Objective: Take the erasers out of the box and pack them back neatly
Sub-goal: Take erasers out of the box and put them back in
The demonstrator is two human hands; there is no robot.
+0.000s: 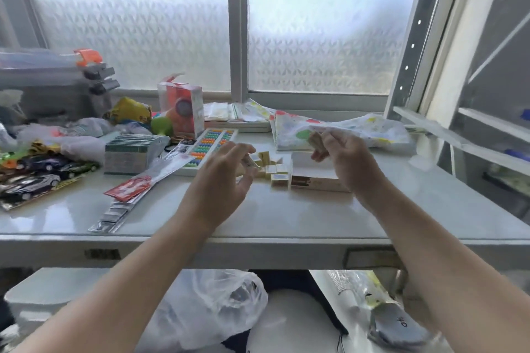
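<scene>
Several small cream erasers (272, 169) lie in a loose heap on the white table, just left of the open eraser box (312, 180). My left hand (220, 178) hovers over the heap's left side with spread fingers; one eraser (249, 163) shows at its fingertips, and whether it is held I cannot tell. My right hand (341, 152) is raised above the box and pinches one eraser (315, 139) between thumb and fingers.
An abacus (212, 143) with coloured beads lies left of the heap. Toy cars (37, 175), a red-labelled packet (129, 189) and a card stack (129, 155) crowd the left. A patterned cloth (344, 129) lies behind the box. A metal shelf frame (415, 46) stands at right.
</scene>
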